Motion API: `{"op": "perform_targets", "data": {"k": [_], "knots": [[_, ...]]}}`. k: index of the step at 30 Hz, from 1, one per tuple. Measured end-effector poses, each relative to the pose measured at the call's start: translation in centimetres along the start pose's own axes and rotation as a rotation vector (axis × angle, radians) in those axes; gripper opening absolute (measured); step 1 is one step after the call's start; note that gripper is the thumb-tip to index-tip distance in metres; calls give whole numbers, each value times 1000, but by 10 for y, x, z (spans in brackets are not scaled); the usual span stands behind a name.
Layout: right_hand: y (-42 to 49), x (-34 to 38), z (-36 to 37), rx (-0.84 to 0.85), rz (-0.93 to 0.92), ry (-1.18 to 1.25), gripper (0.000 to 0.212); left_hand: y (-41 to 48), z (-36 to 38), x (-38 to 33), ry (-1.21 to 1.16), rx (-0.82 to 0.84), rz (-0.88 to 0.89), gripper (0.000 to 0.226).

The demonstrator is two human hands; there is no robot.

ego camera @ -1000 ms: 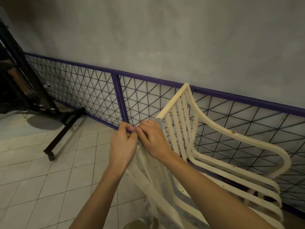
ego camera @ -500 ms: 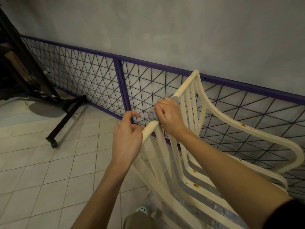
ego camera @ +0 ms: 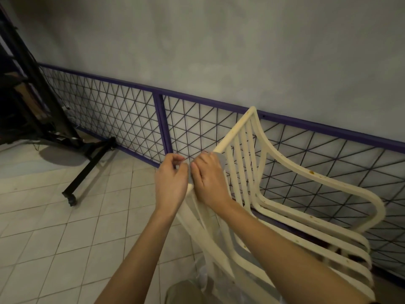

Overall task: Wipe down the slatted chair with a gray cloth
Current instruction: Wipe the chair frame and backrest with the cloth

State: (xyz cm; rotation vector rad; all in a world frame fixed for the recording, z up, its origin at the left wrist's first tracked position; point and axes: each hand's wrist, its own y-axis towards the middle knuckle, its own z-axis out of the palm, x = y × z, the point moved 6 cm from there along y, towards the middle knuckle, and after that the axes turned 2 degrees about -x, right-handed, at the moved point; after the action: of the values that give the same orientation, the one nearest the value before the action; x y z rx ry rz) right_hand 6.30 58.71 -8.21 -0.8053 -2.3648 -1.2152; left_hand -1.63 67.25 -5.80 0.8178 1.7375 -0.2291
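The cream slatted chair [ego camera: 282, 163] stands tilted against the wire fence, with brown spots on its arm and seat slats. My right hand [ego camera: 208, 181] grips the gray cloth [ego camera: 221, 160] wrapped round the top rail of the chair back, near its left corner. Only small bits of cloth show, at the knuckles and between the hands. My left hand [ego camera: 172, 183] is right beside it at the corner, fingers curled, pinching the cloth's edge.
A purple-framed wire fence [ego camera: 161, 126] runs along the gray wall behind the chair. A black stand on castors [ego camera: 72, 199] stands on the tiled floor at left. Clear plastic sheeting [ego camera: 210, 275] hangs below the chair back.
My right hand has slid the cloth down the top rail to the left corner. My left hand has let go of the rail end and closed in beside the right.
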Motion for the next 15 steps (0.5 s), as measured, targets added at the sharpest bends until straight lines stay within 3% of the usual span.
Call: {"op": "perform_targets", "data": {"k": [5,15], "knots": [[-31,36,8,54,-27,81,32,-3,-1,2,11,-18,32,12],[-21,21,6,111,-231,93,43,1,6,5,-64,48,11,15]]}}
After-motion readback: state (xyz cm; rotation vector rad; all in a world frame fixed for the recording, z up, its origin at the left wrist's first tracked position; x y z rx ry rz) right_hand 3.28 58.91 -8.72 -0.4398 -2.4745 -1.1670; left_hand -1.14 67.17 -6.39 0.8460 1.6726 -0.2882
